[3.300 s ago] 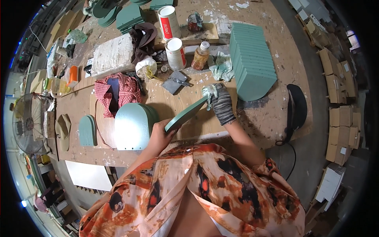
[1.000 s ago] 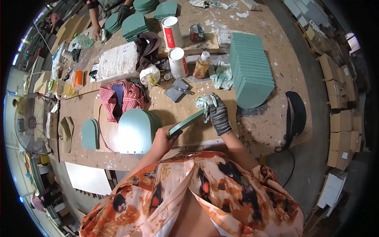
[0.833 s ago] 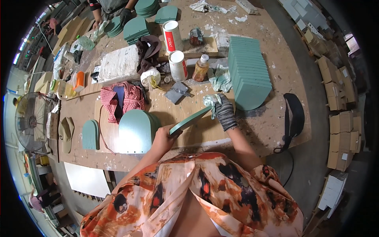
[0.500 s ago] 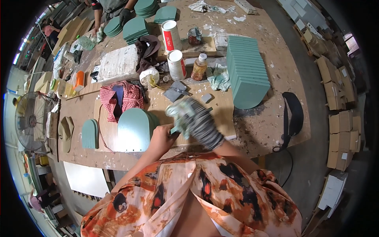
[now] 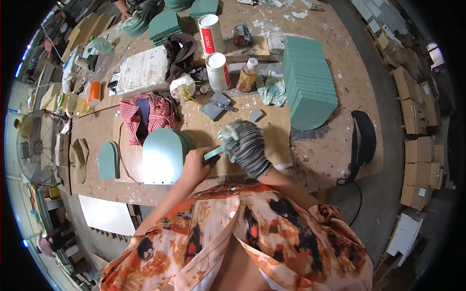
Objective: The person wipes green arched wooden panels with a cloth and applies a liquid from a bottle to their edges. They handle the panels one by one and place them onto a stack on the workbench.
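My bare left hand (image 5: 198, 162) grips one end of a narrow green board (image 5: 213, 153), seen nearly edge-on. My right hand (image 5: 248, 150), in a grey striped knit glove, is closed on a green-stained rag (image 5: 228, 137) against the board's other end. The board's full shape is hidden by the hands. Just left of my left hand lies a stack of round-topped green boards (image 5: 165, 157); a smaller pair of green boards (image 5: 108, 161) sits further left. At the right a long row of green boards (image 5: 310, 82) stands packed together.
Beyond my hands are a grey abrasive pad (image 5: 215, 106), a small grey block (image 5: 256, 115), a bottle of amber liquid (image 5: 247, 76), white-and-red cans (image 5: 218, 72) and a rag (image 5: 272, 89). A checked cloth (image 5: 148, 114) and black strap (image 5: 364, 140) flank the workspace. A co-worker's hands (image 5: 131, 12) handle boards.
My right hand and the rag have shifted slightly, and the glove is turned more upright. More of the board shows between my hands. The co-worker's hands have moved onto a board stack.
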`<state>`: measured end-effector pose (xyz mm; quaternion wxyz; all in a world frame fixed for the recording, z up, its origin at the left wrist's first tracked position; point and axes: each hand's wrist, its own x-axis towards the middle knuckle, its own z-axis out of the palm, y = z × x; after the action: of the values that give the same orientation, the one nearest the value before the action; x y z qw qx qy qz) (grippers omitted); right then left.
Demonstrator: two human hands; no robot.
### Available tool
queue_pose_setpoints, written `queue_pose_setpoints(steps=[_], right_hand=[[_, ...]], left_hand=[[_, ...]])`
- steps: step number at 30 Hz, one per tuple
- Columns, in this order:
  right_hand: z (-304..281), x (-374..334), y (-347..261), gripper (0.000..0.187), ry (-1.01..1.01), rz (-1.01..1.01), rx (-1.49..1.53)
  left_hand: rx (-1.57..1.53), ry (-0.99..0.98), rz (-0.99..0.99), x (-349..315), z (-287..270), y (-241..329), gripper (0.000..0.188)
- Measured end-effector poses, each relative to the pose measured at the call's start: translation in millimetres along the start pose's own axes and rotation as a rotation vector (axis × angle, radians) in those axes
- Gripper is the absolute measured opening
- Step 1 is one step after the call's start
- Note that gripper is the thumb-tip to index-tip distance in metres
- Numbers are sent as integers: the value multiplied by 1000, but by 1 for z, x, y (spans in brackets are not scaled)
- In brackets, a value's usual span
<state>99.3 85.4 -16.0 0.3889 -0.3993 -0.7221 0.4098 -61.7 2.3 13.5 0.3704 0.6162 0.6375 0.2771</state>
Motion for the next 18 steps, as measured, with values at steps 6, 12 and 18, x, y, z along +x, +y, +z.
queue_pose_setpoints(steps=[6,12,18], right_hand=[[0,-8,-7,16,91,-130,-123],[-17,-5,52,15,315,98,63],[-57,0,88,21,180,655,548]], left_hand=[[-81,19,-5,-14,1,0,32],[-137,-4,-16,-9,2,-2,31],[-431,32,-69,-7,-4,-8,23]])
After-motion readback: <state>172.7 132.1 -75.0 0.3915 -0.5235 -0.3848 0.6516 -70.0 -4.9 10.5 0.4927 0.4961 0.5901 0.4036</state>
